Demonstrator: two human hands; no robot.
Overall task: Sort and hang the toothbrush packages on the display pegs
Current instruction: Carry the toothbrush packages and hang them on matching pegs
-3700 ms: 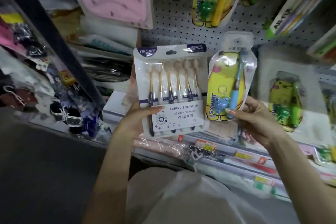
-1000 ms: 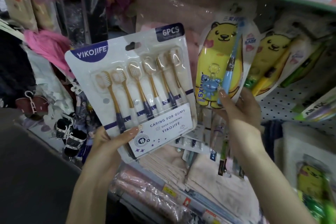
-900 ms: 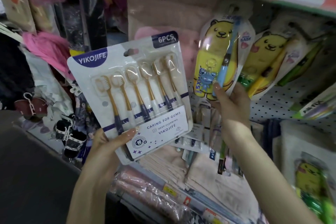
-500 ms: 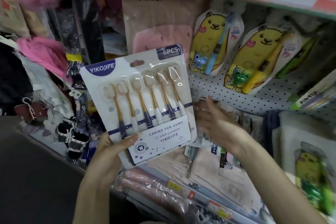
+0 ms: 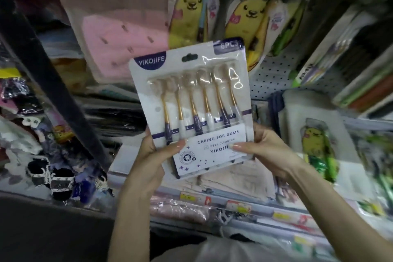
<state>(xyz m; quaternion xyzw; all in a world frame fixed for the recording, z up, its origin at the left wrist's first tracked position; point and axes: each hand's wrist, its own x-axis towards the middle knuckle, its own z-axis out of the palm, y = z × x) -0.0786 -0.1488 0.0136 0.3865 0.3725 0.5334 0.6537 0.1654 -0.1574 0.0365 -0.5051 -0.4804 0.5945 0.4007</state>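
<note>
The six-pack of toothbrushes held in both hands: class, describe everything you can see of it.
The six-pack is a white card under clear glossy plastic, with purple corner labels and a hang hole at the top. Six brushes with gold necks and purple or white handles lie side by side. It is upright, slightly tilted, before the pegboard. The left hand and right hand hold its lower corners, thumbs in front.

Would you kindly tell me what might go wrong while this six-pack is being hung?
Both the left hand and right hand hold the six-pack only at its bottom, so its hang hole on top may wobble past a peg. It overlaps the yellow bear packages hanging behind, so pushing it in might knock them. No free peg is plainly visible.
</note>
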